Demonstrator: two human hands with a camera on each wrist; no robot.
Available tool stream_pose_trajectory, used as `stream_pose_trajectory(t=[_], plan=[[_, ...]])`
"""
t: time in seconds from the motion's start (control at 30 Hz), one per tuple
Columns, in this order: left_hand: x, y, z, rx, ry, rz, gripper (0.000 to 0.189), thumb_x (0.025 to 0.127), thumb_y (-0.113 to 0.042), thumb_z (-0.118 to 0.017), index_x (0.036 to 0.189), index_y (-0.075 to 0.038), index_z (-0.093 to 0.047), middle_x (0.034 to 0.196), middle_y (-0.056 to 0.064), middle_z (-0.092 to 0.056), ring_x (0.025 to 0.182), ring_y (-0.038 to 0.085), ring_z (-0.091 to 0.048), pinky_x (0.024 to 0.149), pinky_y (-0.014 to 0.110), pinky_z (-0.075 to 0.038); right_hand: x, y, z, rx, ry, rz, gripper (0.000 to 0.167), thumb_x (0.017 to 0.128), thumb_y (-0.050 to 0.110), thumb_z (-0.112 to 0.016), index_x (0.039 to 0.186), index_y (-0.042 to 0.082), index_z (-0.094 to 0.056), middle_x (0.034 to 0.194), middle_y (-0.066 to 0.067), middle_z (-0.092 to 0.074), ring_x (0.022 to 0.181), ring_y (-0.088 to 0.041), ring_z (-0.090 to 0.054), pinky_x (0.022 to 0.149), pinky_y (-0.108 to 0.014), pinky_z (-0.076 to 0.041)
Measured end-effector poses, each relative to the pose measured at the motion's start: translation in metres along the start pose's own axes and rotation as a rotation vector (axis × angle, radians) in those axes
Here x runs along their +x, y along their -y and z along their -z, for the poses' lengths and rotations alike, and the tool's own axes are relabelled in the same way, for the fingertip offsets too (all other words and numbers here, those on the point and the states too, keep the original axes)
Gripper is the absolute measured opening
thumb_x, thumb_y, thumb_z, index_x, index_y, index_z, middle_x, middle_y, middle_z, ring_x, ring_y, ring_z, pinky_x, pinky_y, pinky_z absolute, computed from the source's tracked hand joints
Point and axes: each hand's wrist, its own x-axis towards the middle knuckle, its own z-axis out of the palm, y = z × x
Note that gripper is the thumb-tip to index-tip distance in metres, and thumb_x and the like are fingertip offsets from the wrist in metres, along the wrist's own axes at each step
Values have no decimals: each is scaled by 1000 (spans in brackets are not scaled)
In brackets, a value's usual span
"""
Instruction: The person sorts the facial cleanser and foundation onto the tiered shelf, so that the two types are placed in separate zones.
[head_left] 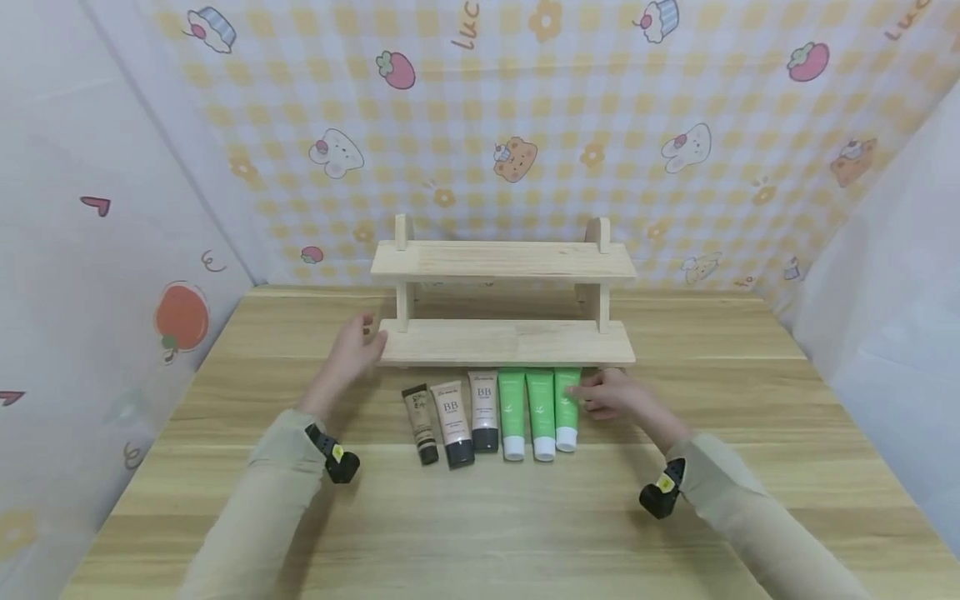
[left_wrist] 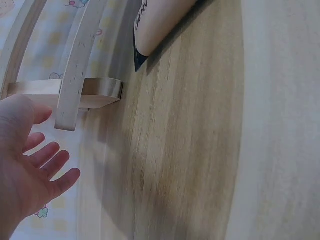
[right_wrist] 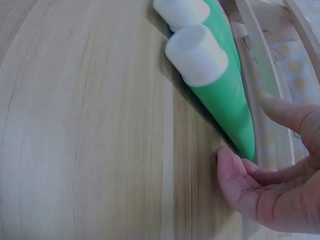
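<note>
A two-tier wooden rack [head_left: 465, 343] stands on the table with a row of tubes in front of it. At its left end, my left hand [head_left: 356, 346] is by the lower shelf with fingers spread; the left wrist view shows the thumb [left_wrist: 42, 113] near the shelf's end. My right hand [head_left: 617, 394] has its fingertips at the tail of the rightmost green tube [head_left: 566, 408], thumb apart from it. Two more green tubes [head_left: 513, 414] with white caps lie to its left. Further left are two BB cream tubes [head_left: 452, 419] with black caps and a slim brown tube [head_left: 422, 421].
The wood-grain table [head_left: 480, 525] reaches to a patterned yellow-and-white cloth backdrop [head_left: 450, 108]. A white cloth side wall [head_left: 90, 292] is on the left, another [head_left: 885, 225] on the right. The rack's upper shelf [head_left: 495, 259] sits above and behind the lower one.
</note>
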Motion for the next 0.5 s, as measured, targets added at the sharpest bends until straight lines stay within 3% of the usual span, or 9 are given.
stream_pose_trajectory(t=[0.23,0.33,0.5], plan=[[11,4,-2,-55,3,69,53,95,-17,-43,138,7,-24,140,28,-31,128,42,-33,107,51,-31,6,7,-14,21,-55,-43,51,84,27,-65,113,-12,-49,97,-20,-63,78,-18,-65,68,-30,-58],[12,4,-2,-77,55,129,53,97,-20,-40,140,4,-22,143,26,-29,131,41,-31,109,50,-29,9,9,-19,10,-71,-53,40,84,25,-65,102,-9,-53,91,-20,-66,71,-16,-65,64,-31,-58],[14,1,-4,-120,137,213,55,99,-25,-35,142,4,-18,144,26,-27,132,40,-30,110,48,-29,10,12,-22,-1,-67,-59,33,85,21,-63,96,-9,-55,89,-22,-67,66,-18,-66,61,-31,-58]])
